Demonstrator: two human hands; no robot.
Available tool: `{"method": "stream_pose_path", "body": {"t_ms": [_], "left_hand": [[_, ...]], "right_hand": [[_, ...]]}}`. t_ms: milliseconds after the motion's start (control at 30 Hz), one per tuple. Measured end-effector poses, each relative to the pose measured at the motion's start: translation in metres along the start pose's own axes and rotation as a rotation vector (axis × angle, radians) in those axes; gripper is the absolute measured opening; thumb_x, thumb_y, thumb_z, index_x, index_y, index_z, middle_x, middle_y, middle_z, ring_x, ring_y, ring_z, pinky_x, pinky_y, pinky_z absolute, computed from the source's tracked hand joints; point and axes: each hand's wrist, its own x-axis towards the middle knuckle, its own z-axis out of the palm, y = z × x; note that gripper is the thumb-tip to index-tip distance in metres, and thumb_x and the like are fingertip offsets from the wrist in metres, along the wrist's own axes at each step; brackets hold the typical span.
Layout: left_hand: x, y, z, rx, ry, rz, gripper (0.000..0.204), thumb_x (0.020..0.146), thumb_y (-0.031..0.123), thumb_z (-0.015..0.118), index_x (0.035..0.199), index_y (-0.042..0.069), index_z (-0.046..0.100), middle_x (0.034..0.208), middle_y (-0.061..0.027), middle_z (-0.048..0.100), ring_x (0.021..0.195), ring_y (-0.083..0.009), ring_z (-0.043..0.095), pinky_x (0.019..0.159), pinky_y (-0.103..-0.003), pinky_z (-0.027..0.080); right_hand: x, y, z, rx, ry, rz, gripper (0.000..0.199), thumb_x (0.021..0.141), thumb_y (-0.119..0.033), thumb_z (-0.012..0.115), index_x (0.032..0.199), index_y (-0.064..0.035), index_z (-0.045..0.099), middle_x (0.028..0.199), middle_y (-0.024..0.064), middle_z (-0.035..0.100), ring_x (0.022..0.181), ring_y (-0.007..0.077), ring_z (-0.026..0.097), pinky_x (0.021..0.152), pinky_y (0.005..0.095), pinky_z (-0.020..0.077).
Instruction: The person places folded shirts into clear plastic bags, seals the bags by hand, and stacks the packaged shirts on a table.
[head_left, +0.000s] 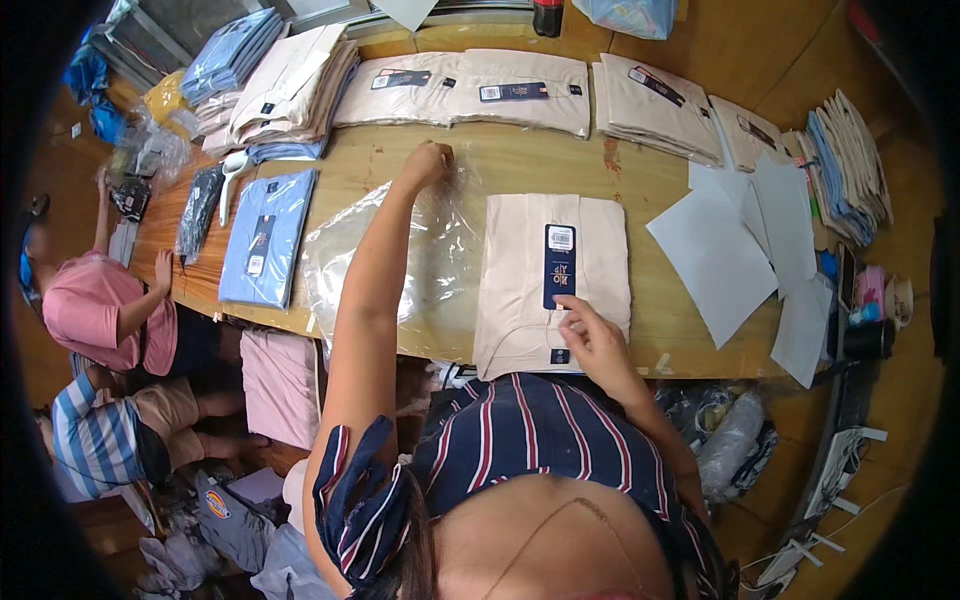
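Observation:
A folded cream shirt (510, 260) lies on the table in front of me. On it is a dark blue hang tag (560, 268) with a white sticker. My right hand (597, 342) rests over the shirt, fingers loosely bent and apart, the index fingertip touching the tag's near end. Farther off to the left, my left hand (430, 166) is closed at the far edge of a clear plastic bag (435, 255). The bag lies flat and crinkled beside the shirt, partly under my left forearm.
A bagged blue shirt (268, 235) and a white tape dispenser-like tool (233, 180) lie left. Stacked shirts (290, 85) and packed cream shirts (525, 95) line the back. White paper sheets (715, 255) spread at right. Two other people (100, 310) are at the left.

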Motion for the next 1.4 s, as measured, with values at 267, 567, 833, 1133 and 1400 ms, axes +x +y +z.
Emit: {"method": "stream_pose_path", "body": {"t_ms": [267, 567, 833, 1133, 1400], "left_hand": [[-0.024, 0.064, -0.087, -0.133, 0.086, 0.377, 0.026, 0.063, -0.006, 0.048, 0.074, 0.011, 0.065, 0.073, -0.0088, 0.053, 0.067, -0.0227, 0.054, 0.060, -0.031, 0.043], [-0.100, 0.176, -0.201, -0.080, 0.416, 0.508, 0.050, 0.059, -0.014, 0.040, 0.099, 0.010, 0.058, 0.083, -0.0113, 0.047, 0.068, -0.0220, 0.049, 0.061, -0.030, 0.041], [-0.094, 0.181, -0.220, -0.062, 0.628, 0.587, 0.035, 0.061, -0.014, 0.042, 0.088, 0.004, 0.055, 0.079, -0.0096, 0.044, 0.074, -0.0224, 0.047, 0.064, -0.027, 0.040], [-0.054, 0.160, -0.181, 0.243, 2.019, 0.544, 0.018, 0.071, 0.000, 0.054, 0.086, -0.005, 0.044, 0.091, -0.0130, 0.047, 0.080, -0.0168, 0.046, 0.066, -0.027, 0.042], [-0.054, 0.123, 0.007, -0.696, 0.660, -0.145, 0.009, 0.073, 0.004, 0.059, 0.079, -0.001, 0.063, 0.066, -0.0050, 0.061, 0.058, -0.0082, 0.054, 0.054, -0.022, 0.043]], "right_hand": [[0.054, -0.052, 0.006, 0.114, -0.580, 0.029, 0.049, 0.082, -0.014, 0.048, 0.126, -0.0221, 0.029, 0.068, 0.0103, 0.056, 0.059, 0.0193, 0.058, 0.056, 0.0301, 0.0460], [0.110, -0.100, -0.011, -0.350, -0.010, -0.214, 0.065, 0.076, -0.016, 0.057, 0.130, -0.0230, 0.022, 0.044, 0.0069, 0.050, 0.043, 0.0143, 0.054, 0.045, 0.0281, 0.0447], [0.179, -0.069, -0.076, 0.171, -0.186, -0.081, 0.044, 0.078, -0.018, 0.056, 0.119, -0.0151, 0.043, 0.057, 0.0047, 0.052, 0.045, 0.0083, 0.050, 0.041, 0.0241, 0.0419], [0.184, -0.117, -0.121, -0.308, 0.899, -0.945, 0.020, 0.079, 0.000, 0.049, 0.094, -0.0025, 0.062, 0.088, 0.0064, 0.060, 0.073, 0.0109, 0.052, 0.065, 0.0210, 0.0417], [0.204, 0.098, -0.089, -0.055, 0.220, -0.311, 0.033, 0.071, 0.011, 0.045, 0.092, -0.0067, 0.064, 0.084, 0.0010, 0.049, 0.082, 0.0120, 0.050, 0.073, 0.0199, 0.0384]]}}
